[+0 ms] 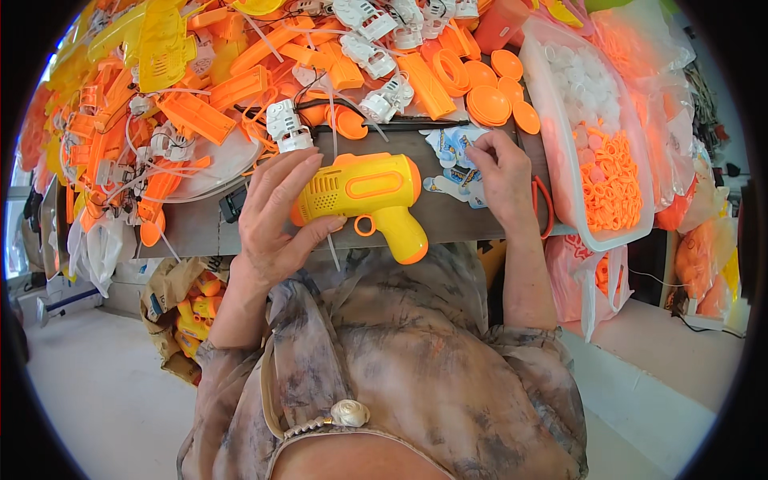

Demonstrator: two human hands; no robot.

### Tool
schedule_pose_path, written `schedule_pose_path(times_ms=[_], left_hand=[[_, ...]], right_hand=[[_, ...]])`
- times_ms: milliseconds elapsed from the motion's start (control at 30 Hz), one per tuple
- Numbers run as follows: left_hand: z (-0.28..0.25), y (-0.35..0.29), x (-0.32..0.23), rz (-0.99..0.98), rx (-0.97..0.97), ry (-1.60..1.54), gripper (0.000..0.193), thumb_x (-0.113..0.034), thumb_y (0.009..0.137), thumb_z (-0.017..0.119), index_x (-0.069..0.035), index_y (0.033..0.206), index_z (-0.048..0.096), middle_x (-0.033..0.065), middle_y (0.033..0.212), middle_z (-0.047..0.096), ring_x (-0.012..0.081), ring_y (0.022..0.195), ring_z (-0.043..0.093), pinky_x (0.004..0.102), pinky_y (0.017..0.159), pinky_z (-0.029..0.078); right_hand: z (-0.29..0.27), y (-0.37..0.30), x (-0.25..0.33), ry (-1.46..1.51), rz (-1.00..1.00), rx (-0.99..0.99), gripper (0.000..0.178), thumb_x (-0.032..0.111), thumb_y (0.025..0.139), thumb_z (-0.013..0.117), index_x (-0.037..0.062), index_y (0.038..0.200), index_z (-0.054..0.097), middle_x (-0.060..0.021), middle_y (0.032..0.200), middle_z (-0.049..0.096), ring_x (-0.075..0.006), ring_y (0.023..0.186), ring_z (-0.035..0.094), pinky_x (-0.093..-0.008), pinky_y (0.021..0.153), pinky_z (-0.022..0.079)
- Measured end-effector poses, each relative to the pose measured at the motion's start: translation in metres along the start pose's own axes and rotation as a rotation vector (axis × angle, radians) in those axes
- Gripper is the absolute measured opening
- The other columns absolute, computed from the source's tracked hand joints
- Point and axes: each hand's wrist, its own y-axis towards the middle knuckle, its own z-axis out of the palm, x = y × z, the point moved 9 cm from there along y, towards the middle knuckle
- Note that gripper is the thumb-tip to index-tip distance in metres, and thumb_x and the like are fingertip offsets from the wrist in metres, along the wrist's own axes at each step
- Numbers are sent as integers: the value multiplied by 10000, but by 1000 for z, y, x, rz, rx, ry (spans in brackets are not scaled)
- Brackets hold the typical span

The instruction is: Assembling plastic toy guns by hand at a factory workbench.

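A yellow toy bubble gun (pixel 360 190) with orange trim and trigger is at the table's near edge, its handle pointing toward me. My left hand (pixel 276 204) curves round its left end, with the thumb along the near side and the fingers on the far side. Right of the gun lie blue-and-white sticker sheets (pixel 458 186). My right hand (pixel 504 180) is over them, thumb and fingers pinched together at a sheet's right edge; the fingertips partly hide what is between them.
Orange and yellow plastic shells (pixel 196 112) with white wired motor units (pixel 286 124) are heaped at the back and left. Orange round caps (pixel 488 104) lie behind the stickers. A translucent bin (pixel 592 236) holds orange rings and clear parts. Red-handled scissors (pixel 546 210) lie near my right wrist.
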Motion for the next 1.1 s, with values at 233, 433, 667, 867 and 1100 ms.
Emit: schedule_pose_path(times_ms=[233, 433, 667, 867, 1100], left_hand=[[-5, 9, -25, 57, -69, -25, 538, -110, 666, 765, 16, 1150, 567, 185, 1111, 588, 328, 990, 569, 401, 835, 463], [1, 6, -24, 25, -51, -38, 506, -89, 664, 753, 19, 1127, 578, 184, 1102, 590, 330, 976, 569, 393, 818, 468], [2, 13, -30, 45, -70, -64, 464, -44, 682, 733, 23, 1116, 581, 174, 1085, 598, 306, 934, 586, 363, 794, 481], [45, 28, -16, -241, 8, -517, 399, -11, 770, 675, 44, 1145, 550, 162, 1046, 620, 194, 899, 611, 285, 755, 499], [83, 27, -12, -569, 8, -1084, 246, -55, 855, 626, 44, 1075, 577, 58, 876, 636, 77, 706, 595, 220, 623, 502]], right_hand=[[-1, 4, 2, -22, -42, 20, 119, 59, 808, 611, -33, 799, 538, -88, 667, 543, -152, 629, 523, -289, 609, 428], [-6, 2, 14, -265, -167, -26, 124, 77, 782, 634, -32, 797, 576, -106, 754, 566, -198, 692, 565, -299, 640, 431], [-20, 4, -12, 88, -30, -58, 98, 68, 800, 635, -16, 795, 584, -22, 720, 539, -116, 655, 525, -249, 600, 418], [4, -18, 16, 813, 283, 109, 93, 74, 860, 596, 0, 908, 566, -11, 692, 533, -81, 509, 467, -214, 438, 366], [28, -51, 61, 960, 112, 9, 94, 33, 863, 571, 0, 950, 554, -49, 755, 578, -93, 548, 514, -219, 473, 413]])
